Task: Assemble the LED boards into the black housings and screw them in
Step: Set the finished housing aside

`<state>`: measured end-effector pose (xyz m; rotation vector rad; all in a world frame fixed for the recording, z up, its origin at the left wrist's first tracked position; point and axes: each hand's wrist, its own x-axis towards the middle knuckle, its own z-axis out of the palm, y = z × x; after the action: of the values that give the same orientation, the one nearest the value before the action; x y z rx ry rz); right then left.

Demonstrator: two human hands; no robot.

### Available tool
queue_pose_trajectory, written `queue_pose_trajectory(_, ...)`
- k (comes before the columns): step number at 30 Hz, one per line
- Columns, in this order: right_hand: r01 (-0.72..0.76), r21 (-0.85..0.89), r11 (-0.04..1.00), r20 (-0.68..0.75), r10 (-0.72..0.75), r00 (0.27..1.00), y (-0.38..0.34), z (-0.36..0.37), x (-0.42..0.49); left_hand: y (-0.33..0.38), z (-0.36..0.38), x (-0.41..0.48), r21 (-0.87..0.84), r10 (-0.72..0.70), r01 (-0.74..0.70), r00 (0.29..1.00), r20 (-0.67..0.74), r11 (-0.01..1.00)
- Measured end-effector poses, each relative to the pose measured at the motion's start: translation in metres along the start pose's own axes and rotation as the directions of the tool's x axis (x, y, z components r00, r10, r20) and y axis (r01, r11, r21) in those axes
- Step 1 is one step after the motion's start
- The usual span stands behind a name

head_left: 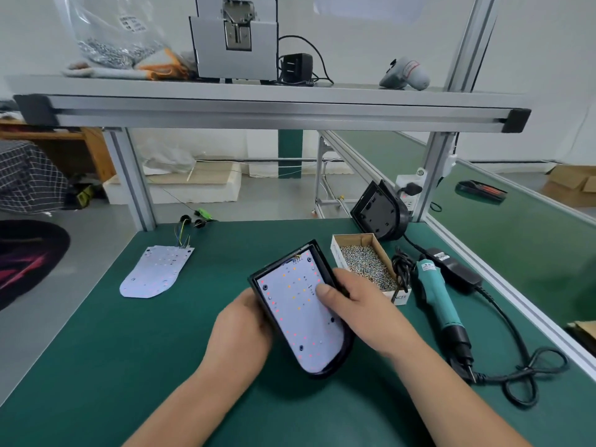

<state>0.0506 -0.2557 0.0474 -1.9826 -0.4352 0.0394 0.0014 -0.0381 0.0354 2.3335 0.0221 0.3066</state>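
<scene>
Centrally, just below the middle of the frame, both hands hold 1 black housing (pixel 317 366) tilted above the green surface (pixel 129 366), with a white LED board (pixel 300 314) seated inside it, its small red and orange dots facing up. At the housing's left edge the left hand (pixel 240 330) has its fingers wrapped behind and out of sight, clamped on the rim. From the right, the right hand (pixel 354 304) grips the other edge, thumb (pixel 322 290) pressed flat on the board's face and the other fingers curled under the housing. A second LED board (pixel 154 272) lies flat on the surface at centre left, well apart, with coloured wires (pixel 183 233) trailing from its far end. Just right of the held housing sits an open cardboard box of screws (pixel 366 262), and right of that lies a teal electric screwdriver (pixel 435 298), untouched, its black cable (pixel 522 379) looping toward the lower right. Behind the box, another black housing (pixel 379 211) leans against an aluminium post (pixel 433 175) of the frame
</scene>
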Motion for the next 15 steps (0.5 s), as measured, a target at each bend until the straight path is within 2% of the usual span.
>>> queue_pose_trajectory(2,-0.008,-0.018,1.0,0.049,0.009,0.999,0.001,-0.002,-0.002,-0.002,0.0,0.001,-0.159,-0.007,0.0,0.999,-0.039,0.987)
queue_pose_trajectory(6,0.002,-0.079,0.997,0.08,0.004,0.997,-0.001,-0.003,-0.003,-0.014,0.005,0.008,-0.318,0.022,-0.045,0.997,-0.073,0.947)
queue_pose_trajectory(10,0.019,-0.088,0.996,-0.015,-0.021,1.0,-0.007,-0.012,-0.005,-0.018,0.009,0.009,-0.476,0.115,-0.167,0.984,-0.137,0.863)
queue_pose_trajectory(12,0.03,-0.098,0.995,-0.084,-0.039,0.996,-0.013,-0.02,-0.006,-0.024,0.008,0.012,-0.496,0.132,-0.203,0.976,-0.175,0.844)
queue_pose_trajectory(15,0.071,-0.061,0.996,-0.182,-0.081,0.98,-0.025,-0.041,-0.011,-0.037,0.009,0.021,-0.43,0.041,-0.109,0.986,-0.164,0.896)
